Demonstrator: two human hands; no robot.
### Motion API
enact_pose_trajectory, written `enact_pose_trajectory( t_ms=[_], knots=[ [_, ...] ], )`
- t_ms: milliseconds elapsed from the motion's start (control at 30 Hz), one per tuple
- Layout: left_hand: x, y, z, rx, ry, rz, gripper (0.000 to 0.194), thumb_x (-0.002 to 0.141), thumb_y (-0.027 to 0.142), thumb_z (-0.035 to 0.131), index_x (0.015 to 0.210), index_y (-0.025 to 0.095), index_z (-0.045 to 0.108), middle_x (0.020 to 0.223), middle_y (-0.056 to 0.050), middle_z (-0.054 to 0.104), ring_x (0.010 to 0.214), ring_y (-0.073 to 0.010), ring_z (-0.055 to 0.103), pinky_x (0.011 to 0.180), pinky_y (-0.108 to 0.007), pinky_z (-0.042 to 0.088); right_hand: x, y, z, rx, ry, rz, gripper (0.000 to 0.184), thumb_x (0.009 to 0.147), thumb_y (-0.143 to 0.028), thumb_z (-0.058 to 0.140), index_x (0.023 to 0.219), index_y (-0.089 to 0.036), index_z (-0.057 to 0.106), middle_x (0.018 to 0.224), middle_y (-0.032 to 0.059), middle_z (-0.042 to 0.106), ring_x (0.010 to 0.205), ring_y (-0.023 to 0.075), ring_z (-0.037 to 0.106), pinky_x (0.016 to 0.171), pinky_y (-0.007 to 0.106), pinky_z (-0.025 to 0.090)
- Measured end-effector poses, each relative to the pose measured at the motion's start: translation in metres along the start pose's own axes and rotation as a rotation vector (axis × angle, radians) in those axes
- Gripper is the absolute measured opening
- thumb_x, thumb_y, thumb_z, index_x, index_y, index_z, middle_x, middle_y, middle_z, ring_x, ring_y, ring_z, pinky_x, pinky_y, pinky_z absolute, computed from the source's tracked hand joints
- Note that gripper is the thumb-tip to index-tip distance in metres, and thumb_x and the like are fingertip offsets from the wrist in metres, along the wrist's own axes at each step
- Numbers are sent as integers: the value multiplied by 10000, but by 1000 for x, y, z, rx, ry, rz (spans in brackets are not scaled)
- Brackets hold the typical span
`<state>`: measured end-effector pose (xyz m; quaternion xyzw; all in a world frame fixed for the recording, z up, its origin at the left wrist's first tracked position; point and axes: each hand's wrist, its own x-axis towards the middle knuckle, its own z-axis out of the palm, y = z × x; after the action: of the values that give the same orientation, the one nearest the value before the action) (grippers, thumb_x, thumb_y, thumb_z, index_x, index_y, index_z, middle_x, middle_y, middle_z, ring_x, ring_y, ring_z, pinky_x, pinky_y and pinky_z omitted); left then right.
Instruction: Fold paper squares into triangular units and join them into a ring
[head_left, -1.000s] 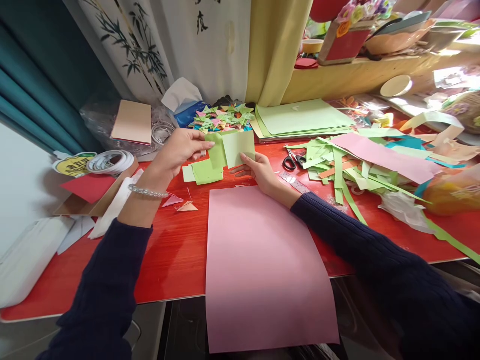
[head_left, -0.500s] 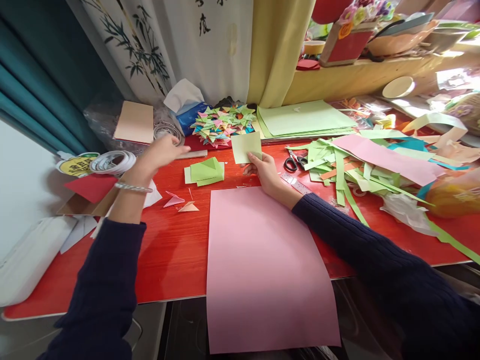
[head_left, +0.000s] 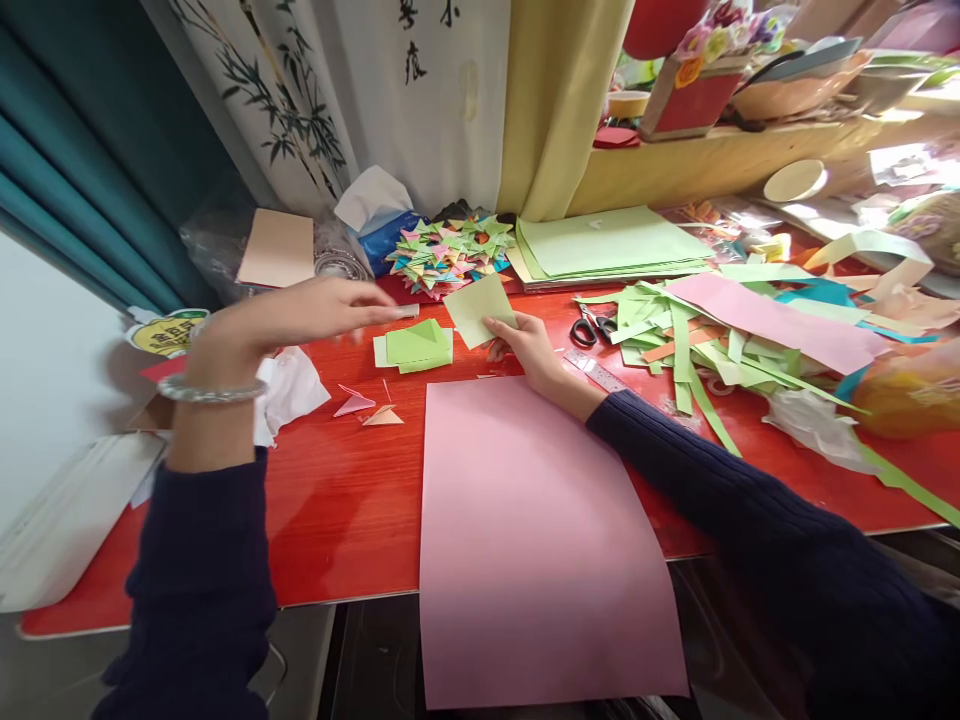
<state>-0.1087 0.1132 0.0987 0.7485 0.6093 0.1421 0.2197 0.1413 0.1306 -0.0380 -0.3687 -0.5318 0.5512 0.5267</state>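
right hand [head_left: 529, 345] pinching pale green paper square [head_left: 480, 308], frame centre | left hand [head_left: 300, 312] flat, fingers spread, holding nothing, above green paper stack [head_left: 416, 345]; blurred

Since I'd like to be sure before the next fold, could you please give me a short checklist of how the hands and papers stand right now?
1. Right hand grips the green square: ok, pinched at its lower edge and lifted off the table.
2. Left hand free: ok, open and flat, holding nothing, though blurred.
3. Green stack within reach: ok, lying just below the left fingertips.
4. Pink sheet flat: not ok, its near part hangs over the table edge.
5. Scissors clear of the hands: ok, lying right of the right hand.
6. Square already creased: cannot tell.
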Motion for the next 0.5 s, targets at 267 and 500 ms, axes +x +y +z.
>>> enact_pose_trajectory(
  t_ms=[267, 500],
  knots=[
    [28, 26, 61, -210, 56, 108, 209, 759, 372, 665, 745, 172, 608, 652, -4, 581, 480, -93, 462, 494, -241, 347, -4, -12, 7, -74, -144, -5, 387, 763, -508, 705, 695, -149, 578, 590, 4, 618, 431, 71, 504, 416, 197, 396],
    [41, 2, 67, 269, 65, 230, 315, 834, 432, 569, 974, 169, 669, 1061, -101, 677, 1004, -241, 597, 893, -342, 449, 32, -58, -34, -561, 47, -20, 64, 851, -145, 598, 792, -160, 581, 473, -45, 520, 340, 73, 454, 351, 200, 338]
  ],
)
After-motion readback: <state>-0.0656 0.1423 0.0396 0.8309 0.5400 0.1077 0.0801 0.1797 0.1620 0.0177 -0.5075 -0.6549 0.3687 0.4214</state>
